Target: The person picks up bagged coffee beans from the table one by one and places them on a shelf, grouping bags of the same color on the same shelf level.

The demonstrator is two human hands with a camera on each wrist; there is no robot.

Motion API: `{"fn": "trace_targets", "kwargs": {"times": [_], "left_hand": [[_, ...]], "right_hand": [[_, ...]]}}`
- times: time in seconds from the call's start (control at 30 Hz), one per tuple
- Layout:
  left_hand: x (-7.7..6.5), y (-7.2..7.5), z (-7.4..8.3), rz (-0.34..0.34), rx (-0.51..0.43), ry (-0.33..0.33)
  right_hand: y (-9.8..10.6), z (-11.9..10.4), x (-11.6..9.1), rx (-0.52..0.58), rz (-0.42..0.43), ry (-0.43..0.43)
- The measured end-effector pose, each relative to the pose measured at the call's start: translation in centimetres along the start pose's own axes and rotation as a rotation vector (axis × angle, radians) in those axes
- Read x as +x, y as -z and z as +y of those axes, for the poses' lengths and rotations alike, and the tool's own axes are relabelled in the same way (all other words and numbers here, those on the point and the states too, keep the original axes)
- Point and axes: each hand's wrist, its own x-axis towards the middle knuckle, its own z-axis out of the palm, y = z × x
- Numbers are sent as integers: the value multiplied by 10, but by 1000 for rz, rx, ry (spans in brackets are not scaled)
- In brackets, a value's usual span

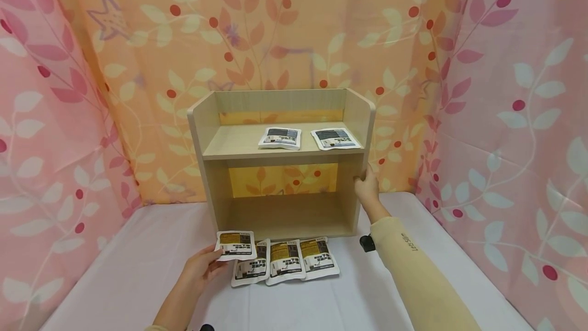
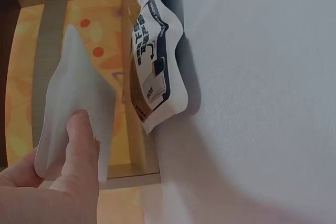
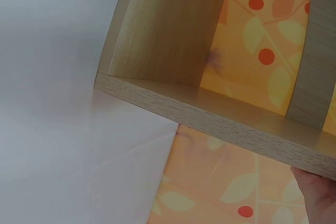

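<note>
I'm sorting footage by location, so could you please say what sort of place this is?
Probably a small curtained-off booth set up for recording: leaf-patterned curtains line three sides, and a two-tier wood-grain shelf unit stands on a plain white cloth.

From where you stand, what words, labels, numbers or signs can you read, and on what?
"Let…" on the right sleeve; remaining letters too small.
A curved arrow sign on one brown-and-white packet in the left-wrist view; its bold characters are too blurred.
Packet in the left hand: bold characters, too blurred.
Other brown-and-white packets on the table: too blurred.
Two blue-and-white packets on the shelf: too small.
</note>
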Motion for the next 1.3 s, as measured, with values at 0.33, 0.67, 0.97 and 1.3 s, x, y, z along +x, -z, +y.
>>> {"fn": "trace_targets", "kwargs": {"times": [0.33,0.67,0.97,1.3], "left_hand": [[6,-1,-7,-38,-82,11],[13,-2,-12,-38,-163,49],[16,-3,-13,-38,-221,96],[44,17,-35,-105,-396,127]], "right_hand": [[-1,0,0,14,-4,-6],[0,-3,-2,8,7,10],[-1,-3,-3,-1,8,4],[-1,-3,-4,-14,14,3]]}}
